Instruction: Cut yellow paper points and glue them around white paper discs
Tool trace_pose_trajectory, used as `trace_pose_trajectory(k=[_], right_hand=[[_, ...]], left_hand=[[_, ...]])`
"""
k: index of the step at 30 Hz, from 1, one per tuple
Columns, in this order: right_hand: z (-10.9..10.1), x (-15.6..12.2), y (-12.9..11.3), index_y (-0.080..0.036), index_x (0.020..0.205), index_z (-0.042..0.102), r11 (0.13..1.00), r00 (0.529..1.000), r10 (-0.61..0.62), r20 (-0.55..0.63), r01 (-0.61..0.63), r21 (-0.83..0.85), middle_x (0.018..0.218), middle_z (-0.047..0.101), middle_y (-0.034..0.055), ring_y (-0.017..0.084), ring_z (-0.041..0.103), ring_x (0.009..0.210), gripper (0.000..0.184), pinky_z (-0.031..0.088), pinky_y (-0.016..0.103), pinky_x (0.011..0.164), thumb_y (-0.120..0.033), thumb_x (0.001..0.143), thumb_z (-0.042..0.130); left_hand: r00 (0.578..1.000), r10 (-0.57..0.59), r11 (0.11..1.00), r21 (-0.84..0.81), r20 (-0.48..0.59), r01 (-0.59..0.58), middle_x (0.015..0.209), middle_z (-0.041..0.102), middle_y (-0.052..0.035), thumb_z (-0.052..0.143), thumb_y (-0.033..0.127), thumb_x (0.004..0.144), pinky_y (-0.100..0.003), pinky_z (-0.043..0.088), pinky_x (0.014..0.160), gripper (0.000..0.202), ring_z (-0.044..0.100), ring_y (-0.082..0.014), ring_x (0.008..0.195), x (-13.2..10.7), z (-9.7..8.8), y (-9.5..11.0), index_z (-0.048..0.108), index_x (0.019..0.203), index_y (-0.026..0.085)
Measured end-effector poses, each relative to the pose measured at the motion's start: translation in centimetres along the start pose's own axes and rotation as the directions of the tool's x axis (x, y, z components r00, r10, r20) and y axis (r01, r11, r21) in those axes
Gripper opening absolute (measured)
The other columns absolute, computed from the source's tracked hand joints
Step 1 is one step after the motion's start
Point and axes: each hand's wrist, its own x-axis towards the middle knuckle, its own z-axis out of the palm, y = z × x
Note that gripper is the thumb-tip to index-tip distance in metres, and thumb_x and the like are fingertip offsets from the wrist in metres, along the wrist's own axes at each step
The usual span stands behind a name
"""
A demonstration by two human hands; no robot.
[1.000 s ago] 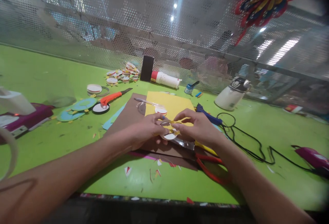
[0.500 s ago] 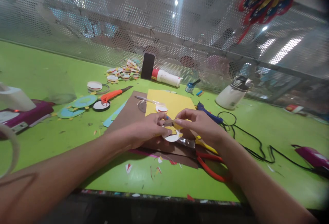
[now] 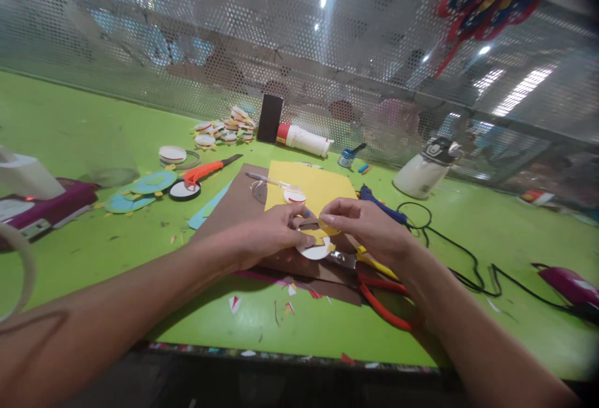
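My left hand (image 3: 281,233) is closed on a white paper disc (image 3: 314,251), its thumb pressing yellow paper pieces against the face. A brown strip (image 3: 309,224) shows above them between the hands. My right hand (image 3: 358,218) pinches a yellow paper piece (image 3: 330,229) at the disc's upper right; its lower fingers are partly hidden. Just beyond my hands, a small white round piece with a red band (image 3: 294,197) lies on yellow paper (image 3: 309,177). Scissors with red and yellow handles (image 3: 386,308) lie beneath my right forearm.
Brown sheets (image 3: 229,221) lie under my hands. Leftward are an orange cutter (image 3: 203,173), blue paper discs (image 3: 131,202) and tape (image 3: 185,190). At the back are banded round pieces (image 3: 229,127), a phone (image 3: 270,118) and stacked cups (image 3: 304,141). A blue glue gun (image 3: 381,205) trails a black cord.
The hands keep nearly the same pose at the disc. My right fingertips have shifted very slightly at the yellow piece, and the view has moved a little.
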Motion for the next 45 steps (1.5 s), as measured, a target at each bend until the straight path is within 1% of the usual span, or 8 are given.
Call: trace_pose_trajectory(k=[17, 21, 25, 27, 30, 33, 38, 45], right_hand=[[0.1, 0.1, 0.0, -0.018, 0.081, 0.064, 0.975, 0.993, 0.055, 0.107, -0.077, 0.210, 0.078, 0.063, -0.0010, 0.009, 0.059, 0.065, 0.021, 0.045, 0.022, 0.059, -0.026, 0.067, 0.078], [0.1, 0.3, 0.0, -0.019, 0.081, 0.065, 0.967, 0.997, 0.054, 0.055, -0.066, 0.246, 0.084, 0.064, 0.0016, 0.012, 0.060, 0.072, 0.020, 0.048, 0.025, 0.063, -0.029, 0.068, 0.076], [-0.7, 0.8, 0.2, -0.018, 0.081, 0.066, 0.969, 0.994, -0.025, -0.108, 0.051, 0.240, 0.086, 0.062, 0.0028, 0.016, 0.059, 0.080, 0.022, 0.050, 0.030, 0.070, -0.034, 0.068, 0.075], [-1.2, 1.1, 0.5, -0.018, 0.078, 0.066, 0.968, 0.963, -0.107, -0.246, 0.157, 0.194, 0.085, 0.062, 0.0029, 0.016, 0.059, 0.084, 0.020, 0.049, 0.032, 0.076, -0.034, 0.070, 0.074], [-1.7, 1.3, 0.7, -0.018, 0.074, 0.066, 0.940, 0.852, -0.279, -0.442, 0.336, 0.053, 0.080, 0.063, 0.0012, 0.015, 0.058, 0.081, 0.016, 0.047, 0.031, 0.078, -0.033, 0.072, 0.072], [-1.1, 0.9, 0.6, -0.018, 0.076, 0.066, 0.913, 0.782, -0.404, -0.475, 0.376, -0.157, 0.076, 0.064, 0.0006, 0.014, 0.057, 0.075, 0.017, 0.045, 0.030, 0.076, -0.036, 0.076, 0.068], [1.5, -0.4, 0.0, -0.017, 0.082, 0.066, 0.860, 0.877, -0.368, -0.310, 0.194, -0.473, 0.082, 0.068, 0.0042, 0.018, 0.060, 0.075, 0.026, 0.046, 0.030, 0.070, -0.043, 0.081, 0.062], [3.4, -0.9, -0.6, -0.015, 0.082, 0.065, 0.846, 0.933, -0.255, -0.252, 0.089, -0.526, 0.076, 0.070, 0.0034, 0.015, 0.063, 0.066, 0.025, 0.047, 0.025, 0.061, -0.039, 0.084, 0.059]], left_hand=[[0.998, 0.059, 0.998, 0.037, -0.022, -0.058, 0.079, 0.059, -0.0004, 0.067, 0.024, 0.074, -0.020, 0.038, 0.050, 0.033, 0.051, -0.0083, 0.056, 0.0, 0.1, -0.2, 0.050, 0.101, 0.017], [0.998, 0.045, 0.999, -0.013, -0.038, -0.045, 0.085, 0.063, -0.0036, 0.066, 0.020, 0.073, -0.020, 0.036, 0.047, 0.032, 0.053, -0.0084, 0.056, -0.1, 0.3, 0.1, 0.050, 0.101, 0.015], [0.995, 0.015, 1.000, 0.003, -0.100, -0.014, 0.084, 0.064, -0.0045, 0.064, 0.015, 0.074, -0.020, 0.035, 0.046, 0.035, 0.054, -0.0079, 0.052, 0.0, 0.1, 0.4, 0.050, 0.107, 0.014], [0.990, 0.001, 1.000, -0.028, -0.140, -0.005, 0.083, 0.064, -0.0052, 0.064, 0.014, 0.074, -0.020, 0.036, 0.046, 0.036, 0.055, -0.0080, 0.051, 0.1, 0.0, 0.4, 0.050, 0.107, 0.014], [0.983, 0.025, 0.993, -0.108, -0.183, -0.045, 0.076, 0.062, -0.0029, 0.064, 0.015, 0.074, -0.020, 0.035, 0.044, 0.030, 0.053, -0.0075, 0.048, 0.3, -0.1, 0.3, 0.050, 0.101, 0.015], [0.968, 0.066, 0.977, -0.182, -0.241, -0.112, 0.071, 0.059, -0.0001, 0.062, 0.014, 0.076, -0.021, 0.038, 0.043, 0.028, 0.052, -0.0086, 0.046, 0.5, -0.4, 0.1, 0.047, 0.099, 0.018], [0.947, 0.077, 0.980, -0.150, -0.311, -0.129, 0.070, 0.057, 0.0026, 0.059, 0.015, 0.076, -0.025, 0.045, 0.043, 0.034, 0.053, -0.0104, 0.044, 0.7, -0.6, 0.0, 0.042, 0.105, 0.022], [0.892, 0.156, 0.988, 0.058, -0.425, -0.145, 0.071, 0.061, 0.0000, 0.063, 0.019, 0.076, -0.023, 0.044, 0.050, 0.025, 0.058, -0.0124, 0.054, 0.3, 0.0, 0.6, 0.050, 0.097, 0.020]])
